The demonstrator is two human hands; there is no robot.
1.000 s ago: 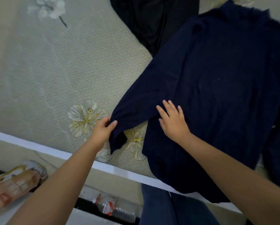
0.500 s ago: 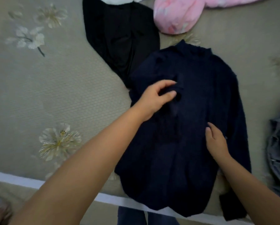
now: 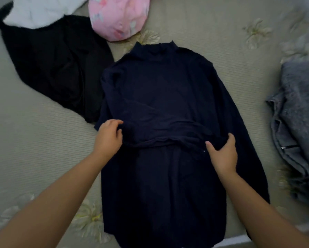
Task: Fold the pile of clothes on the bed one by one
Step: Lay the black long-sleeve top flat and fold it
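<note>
Sweater: the navy sweater (image 3: 168,97) lies flat on the bed (image 3: 33,158), collar away from the hands.
Left hand: the left hand (image 3: 108,138) has fingers curled into the sleeve laid across the chest.
Right hand: the right hand (image 3: 223,154) pinches the same band of cloth, thumb spread.
Doing it well: I'd draw the sleeve taut between both hands and press it flat before folding further.

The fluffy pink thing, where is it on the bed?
The fluffy pink garment lies at the top of the head view, left of centre, just beyond the navy sweater's collar, beside the black garment.
</note>
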